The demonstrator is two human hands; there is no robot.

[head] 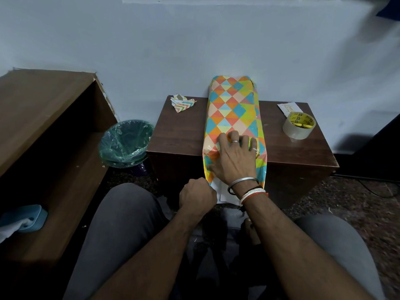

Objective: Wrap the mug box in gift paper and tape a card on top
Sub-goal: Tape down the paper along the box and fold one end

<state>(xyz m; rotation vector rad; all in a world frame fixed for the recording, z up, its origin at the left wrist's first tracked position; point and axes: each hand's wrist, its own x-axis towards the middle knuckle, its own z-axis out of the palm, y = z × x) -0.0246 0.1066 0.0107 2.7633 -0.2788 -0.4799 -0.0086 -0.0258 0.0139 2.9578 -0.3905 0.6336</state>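
Lying lengthwise down the middle of the small dark brown wooden desk (184, 135), from its back edge to beyond its front edge: long wrapped mug box (232, 113), covered in glossy gift paper (231, 89) of orange, blue, yellow and green diamonds, the near end loose with its white underside showing. Right hand (234, 156), with rings and bangles: palm down on the box's near end, fingers spread, pressing the paper. Left hand (198, 197): curled into a fist, touching the paper's near left corner; whether it pinches the paper cannot be told. Right back corner: white card (286, 107) with gold lettering; just in front of it, clear roll of tape (298, 126) with yellow core. Left back corner: crumpled offcut of patterned paper (183, 103). Floor, beside the desk's left edge: waste bin (125, 144) lined with green plastic.
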